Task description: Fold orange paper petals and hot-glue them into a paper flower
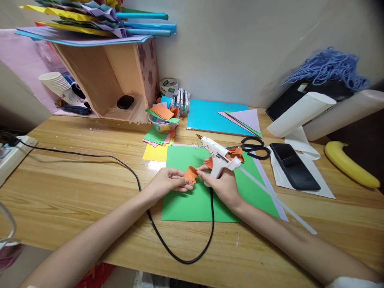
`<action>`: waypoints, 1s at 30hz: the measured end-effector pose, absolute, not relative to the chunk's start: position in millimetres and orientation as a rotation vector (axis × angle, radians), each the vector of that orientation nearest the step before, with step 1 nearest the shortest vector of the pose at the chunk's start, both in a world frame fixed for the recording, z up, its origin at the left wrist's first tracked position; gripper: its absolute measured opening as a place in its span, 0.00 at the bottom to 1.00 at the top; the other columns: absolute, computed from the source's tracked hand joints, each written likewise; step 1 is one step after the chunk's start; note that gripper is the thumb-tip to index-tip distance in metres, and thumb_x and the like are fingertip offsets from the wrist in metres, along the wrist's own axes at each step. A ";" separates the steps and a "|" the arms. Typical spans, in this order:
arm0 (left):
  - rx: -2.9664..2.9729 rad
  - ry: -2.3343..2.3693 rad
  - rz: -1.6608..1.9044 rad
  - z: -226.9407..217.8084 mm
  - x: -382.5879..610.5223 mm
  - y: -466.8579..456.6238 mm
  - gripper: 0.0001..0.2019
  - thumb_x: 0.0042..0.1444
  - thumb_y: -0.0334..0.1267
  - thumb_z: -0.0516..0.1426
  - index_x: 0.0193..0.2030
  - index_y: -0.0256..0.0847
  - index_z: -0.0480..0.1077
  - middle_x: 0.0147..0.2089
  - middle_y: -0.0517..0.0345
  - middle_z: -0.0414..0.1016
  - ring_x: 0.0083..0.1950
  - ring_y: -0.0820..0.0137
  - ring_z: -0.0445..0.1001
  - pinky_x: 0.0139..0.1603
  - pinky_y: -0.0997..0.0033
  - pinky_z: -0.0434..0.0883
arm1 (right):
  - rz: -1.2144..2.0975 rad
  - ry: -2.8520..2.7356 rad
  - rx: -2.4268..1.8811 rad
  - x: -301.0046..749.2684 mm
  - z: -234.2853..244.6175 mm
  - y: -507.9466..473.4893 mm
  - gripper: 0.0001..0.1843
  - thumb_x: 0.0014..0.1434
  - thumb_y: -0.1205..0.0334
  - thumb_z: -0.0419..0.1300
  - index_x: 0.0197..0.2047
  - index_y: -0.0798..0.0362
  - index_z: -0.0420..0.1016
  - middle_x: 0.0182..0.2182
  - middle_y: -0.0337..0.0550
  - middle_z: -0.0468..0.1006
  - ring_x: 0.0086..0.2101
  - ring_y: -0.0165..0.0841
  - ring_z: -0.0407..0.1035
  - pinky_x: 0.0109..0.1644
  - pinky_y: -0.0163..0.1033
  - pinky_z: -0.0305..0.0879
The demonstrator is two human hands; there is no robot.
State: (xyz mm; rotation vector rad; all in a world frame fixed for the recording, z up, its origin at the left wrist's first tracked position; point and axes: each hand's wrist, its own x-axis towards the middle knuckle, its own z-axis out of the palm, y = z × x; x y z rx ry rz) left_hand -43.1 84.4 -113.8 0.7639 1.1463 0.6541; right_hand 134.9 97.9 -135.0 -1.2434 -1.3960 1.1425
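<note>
Between finger and thumb, my left hand pinches a small folded piece of orange paper. My right hand is wrapped round the handle of a white hot glue gun, its nozzle pointing up and left. The thumb and a fingertip of that hand also reach the right edge of the orange paper. A long clear glue stick sticks out of the gun's back. Both hands are over a green paper sheet. More orange paper lies behind the gun, partly hidden.
The gun's black cord loops across the wooden table to a power strip. Black-handled scissors, a phone and a banana lie to the right. A tub of paper scraps and an open box stand behind.
</note>
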 end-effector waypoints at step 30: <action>1.045 1.141 0.739 -123.2 -43.0 83.4 0.15 0.44 0.45 0.63 0.34 0.34 0.71 0.31 0.51 0.78 0.34 0.69 0.77 0.35 0.73 0.72 | 0.979 -1.723 -1.288 136.9 -140.9 92.7 0.10 0.53 0.56 0.59 0.37 0.52 0.72 0.35 0.43 0.78 0.39 0.38 0.72 0.49 0.45 0.65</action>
